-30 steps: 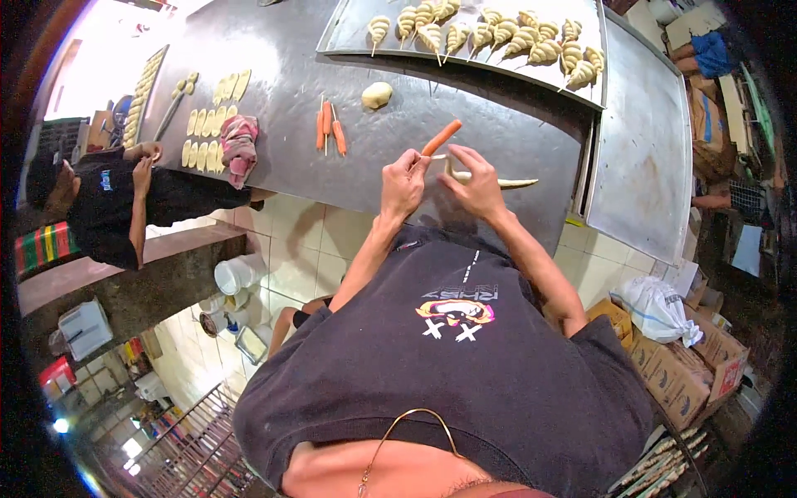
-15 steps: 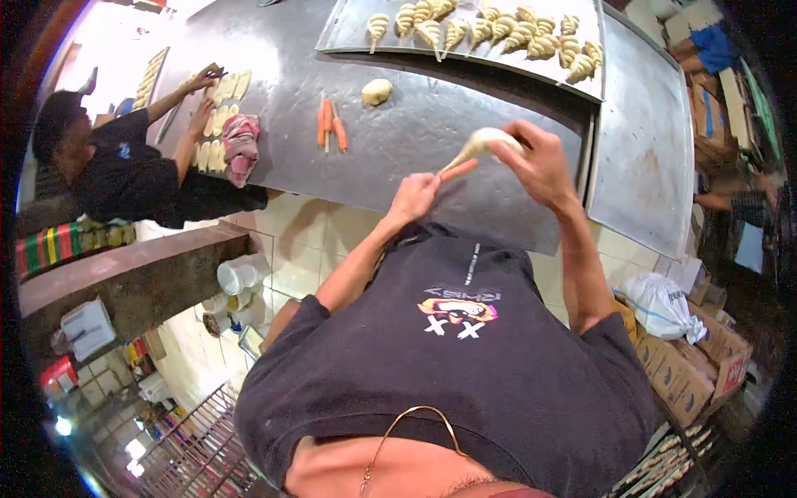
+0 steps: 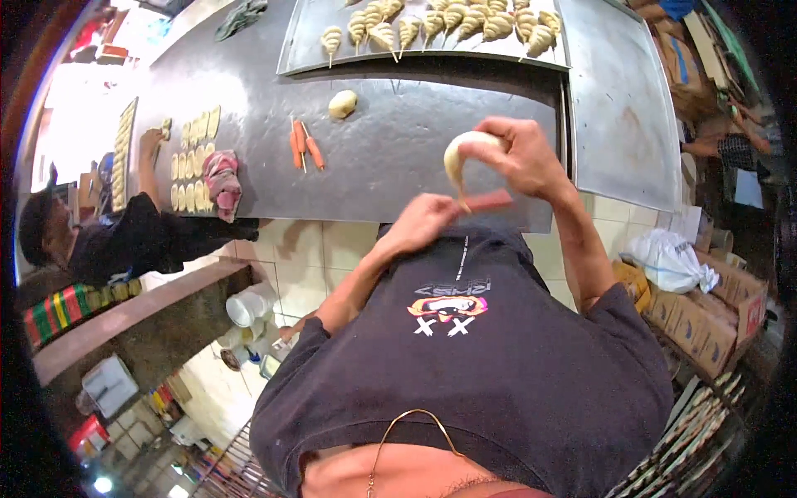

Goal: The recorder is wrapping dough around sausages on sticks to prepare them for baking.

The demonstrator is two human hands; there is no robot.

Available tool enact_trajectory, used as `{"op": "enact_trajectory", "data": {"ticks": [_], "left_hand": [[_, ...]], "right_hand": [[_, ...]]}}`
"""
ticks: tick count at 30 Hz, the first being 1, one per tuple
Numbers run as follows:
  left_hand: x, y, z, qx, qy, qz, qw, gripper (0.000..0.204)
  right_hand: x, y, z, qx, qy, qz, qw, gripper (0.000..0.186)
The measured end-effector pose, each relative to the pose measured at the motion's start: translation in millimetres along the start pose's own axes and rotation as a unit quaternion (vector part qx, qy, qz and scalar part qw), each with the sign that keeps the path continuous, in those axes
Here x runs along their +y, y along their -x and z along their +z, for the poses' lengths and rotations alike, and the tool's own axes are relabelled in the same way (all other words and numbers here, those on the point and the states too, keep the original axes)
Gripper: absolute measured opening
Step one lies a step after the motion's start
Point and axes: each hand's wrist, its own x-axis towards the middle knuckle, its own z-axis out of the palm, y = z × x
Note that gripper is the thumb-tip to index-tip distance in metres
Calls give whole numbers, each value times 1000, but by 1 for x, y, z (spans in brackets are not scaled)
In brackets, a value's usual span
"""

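Observation:
My left hand is closed around one end of an orange-red sausage, just above the table's near edge. A pale strip of dough runs from that sausage up to my right hand. The right hand is closed on the thicker upper part of the dough, raised above the sausage. Between the hands the dough hangs in a curve, its thin lower end touching the sausage near my left fingers. Farther left on the table lie several skewered sausages and a round dough ball.
A tray of spiral dough-wrapped sausages stands at the far side of the metal table. Right of it is a flat metal sheet. At left, a co-worker's hand works beside dough pieces and a pink cloth.
The dough, stretched fairly straight between my hands before, now hangs in a slack curve. The sausage in my left hand has tilted closer to level. The head view has shifted a little.

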Motion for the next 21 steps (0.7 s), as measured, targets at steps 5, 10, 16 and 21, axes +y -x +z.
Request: {"op": "enact_trajectory", "data": {"ticks": [5,10,16,21], "left_hand": [[34,21,-49,95,363,7,927,31],[21,44,-6,-67,141,-63,986,35],[34,37,-35,87,330,-57,938,27],[54,52,1,-71,164,-97,979,32]], "right_hand": [[7,27,-8,-177,51,104,977,35],[13,15,5,-153,99,142,973,36],[-1,28,5,-216,-11,102,971,37],[20,17,-1,-215,74,112,967,33]]}}
